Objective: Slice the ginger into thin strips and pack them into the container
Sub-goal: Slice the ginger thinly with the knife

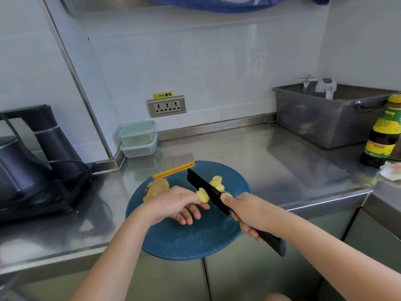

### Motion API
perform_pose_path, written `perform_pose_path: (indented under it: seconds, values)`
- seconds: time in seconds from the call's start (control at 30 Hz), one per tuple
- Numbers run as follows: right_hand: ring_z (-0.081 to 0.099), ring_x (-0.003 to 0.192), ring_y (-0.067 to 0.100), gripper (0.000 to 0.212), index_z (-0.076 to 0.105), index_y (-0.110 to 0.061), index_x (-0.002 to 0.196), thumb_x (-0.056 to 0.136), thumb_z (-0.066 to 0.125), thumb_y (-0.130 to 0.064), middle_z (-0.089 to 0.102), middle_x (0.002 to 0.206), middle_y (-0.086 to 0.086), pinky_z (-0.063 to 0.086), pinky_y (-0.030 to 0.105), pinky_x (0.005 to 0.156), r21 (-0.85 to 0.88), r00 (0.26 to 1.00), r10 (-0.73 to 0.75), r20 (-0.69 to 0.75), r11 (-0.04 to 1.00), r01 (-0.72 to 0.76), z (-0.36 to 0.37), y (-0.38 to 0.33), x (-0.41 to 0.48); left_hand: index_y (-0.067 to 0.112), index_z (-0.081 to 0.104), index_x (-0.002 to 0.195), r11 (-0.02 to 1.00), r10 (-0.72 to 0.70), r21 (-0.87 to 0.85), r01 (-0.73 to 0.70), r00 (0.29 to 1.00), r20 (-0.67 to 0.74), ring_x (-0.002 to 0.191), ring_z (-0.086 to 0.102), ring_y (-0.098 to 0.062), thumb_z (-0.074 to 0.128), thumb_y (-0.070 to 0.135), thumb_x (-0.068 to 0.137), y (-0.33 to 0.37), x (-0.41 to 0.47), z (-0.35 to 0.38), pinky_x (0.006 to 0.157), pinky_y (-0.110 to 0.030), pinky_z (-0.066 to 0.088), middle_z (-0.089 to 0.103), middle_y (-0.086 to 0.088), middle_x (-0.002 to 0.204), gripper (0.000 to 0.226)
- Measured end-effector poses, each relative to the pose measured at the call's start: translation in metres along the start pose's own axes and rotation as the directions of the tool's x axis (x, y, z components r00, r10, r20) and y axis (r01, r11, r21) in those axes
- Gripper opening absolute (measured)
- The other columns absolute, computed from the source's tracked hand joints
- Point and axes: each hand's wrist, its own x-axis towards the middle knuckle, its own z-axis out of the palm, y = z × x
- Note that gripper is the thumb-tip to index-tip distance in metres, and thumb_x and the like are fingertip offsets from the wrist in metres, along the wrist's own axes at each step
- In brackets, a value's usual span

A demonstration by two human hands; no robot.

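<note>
My left hand (175, 204) pinches a small ginger nub (203, 196) against the knife (208, 191) over the cutting board (184, 242). My right hand (245, 213) grips its handle (271, 242). The nub is so short it may roll, putting that hand under the edge. The container (138, 137) waits at the back of the counter (260, 159).

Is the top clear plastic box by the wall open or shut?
Shut: the top clear plastic box wears a pale green lid seated along its rim.
</note>
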Motion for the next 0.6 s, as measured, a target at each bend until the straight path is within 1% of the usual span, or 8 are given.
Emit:
perform_pose_path:
  seconds: [0.03, 0.1, 0.17, 0.2, 0.33, 0.47, 0.6]
  values:
    - [0.037, 0.032, 0.016, 0.053, 0.041, -0.010, 0.077, 0.099, 0.026, -0.056, 0.044, 0.046, 0.006, 0.040, 0.023, 0.043, 0.004, 1.000, -0.010, 0.000, 1.000, 0.010, 0.000, 0.001, -0.001, 0.012, 0.072, 0.100, 1.000, 0.012, -0.002, -0.012, 1.000, 0.004, 0.057, 0.056, -0.013, 0.053, 0.027, 0.094, -0.001, 0.001, 0.002, 0.052, -0.018, 0.046, 0.066, -0.004, 0.073, 0.025]
    - [0.037, 0.032, 0.016, 0.052, 0.041, -0.011, 0.075, 0.099, 0.027, -0.055, 0.044, 0.045, 0.005, 0.040, 0.023, 0.043, 0.009, 0.999, -0.035, -0.013, 0.999, 0.035, 0.001, 0.004, -0.001, 0.015, 0.072, 0.093, 1.000, 0.016, -0.003, -0.016, 1.000, 0.006, 0.057, 0.057, -0.012, 0.055, 0.023, 0.094, -0.003, 0.004, 0.005, 0.052, -0.019, 0.046, 0.069, -0.005, 0.078, 0.019]
    - [0.038, 0.032, 0.015, 0.051, 0.041, -0.011, 0.076, 0.099, 0.027, -0.054, 0.044, 0.045, 0.003, 0.040, 0.023, 0.042, 0.004, 0.998, -0.063, -0.027, 0.998, 0.063, 0.003, 0.005, -0.002, 0.014, 0.069, 0.085, 1.000, 0.014, -0.016, -0.015, 1.000, -0.020, 0.055, 0.058, -0.012, 0.056, 0.018, 0.094, -0.005, 0.006, 0.007, 0.050, -0.019, 0.046, 0.070, -0.007, 0.081, 0.016]
    - [0.038, 0.033, 0.015, 0.051, 0.041, -0.011, 0.076, 0.100, 0.027, -0.053, 0.043, 0.045, 0.003, 0.039, 0.023, 0.042, -0.002, 0.997, -0.075, -0.032, 0.997, 0.075, 0.003, 0.006, -0.002, 0.013, 0.068, 0.084, 1.000, 0.014, -0.027, -0.015, 0.999, -0.038, 0.054, 0.059, -0.012, 0.057, 0.017, 0.093, -0.006, 0.007, 0.008, 0.048, -0.019, 0.046, 0.070, -0.008, 0.081, 0.015]
    - [0.037, 0.033, 0.015, 0.050, 0.040, -0.011, 0.076, 0.100, 0.026, -0.052, 0.042, 0.046, 0.002, 0.039, 0.025, 0.042, -0.018, 0.993, -0.113, -0.042, 0.994, 0.112, 0.005, 0.008, -0.004, 0.012, 0.069, 0.089, 0.996, 0.037, -0.079, -0.046, 0.994, -0.106, 0.051, 0.059, -0.010, 0.062, 0.016, 0.091, -0.008, 0.010, 0.010, 0.045, -0.017, 0.045, 0.070, -0.004, 0.075, 0.009]
    - [0.037, 0.032, 0.014, 0.050, 0.040, -0.011, 0.075, 0.100, 0.028, -0.053, 0.043, 0.044, 0.001, 0.040, 0.025, 0.042, 0.005, 0.994, -0.101, -0.040, 0.995, 0.101, 0.004, 0.008, -0.001, 0.014, 0.070, 0.085, 0.991, 0.066, -0.106, -0.083, 0.987, -0.149, 0.050, 0.059, -0.009, 0.066, 0.019, 0.088, -0.009, 0.011, 0.012, 0.045, -0.017, 0.045, 0.069, -0.003, 0.070, 0.007]
    - [0.038, 0.031, 0.014, 0.050, 0.041, -0.011, 0.075, 0.099, 0.029, -0.054, 0.043, 0.044, 0.001, 0.040, 0.023, 0.040, 0.034, 0.997, -0.076, -0.035, 0.996, 0.077, 0.003, 0.008, 0.000, 0.011, 0.068, 0.082, 0.993, 0.066, -0.087, -0.086, 0.975, -0.210, 0.048, 0.058, -0.009, 0.070, 0.017, 0.086, -0.009, 0.014, 0.013, 0.045, -0.017, 0.045, 0.069, -0.004, 0.068, 0.007]
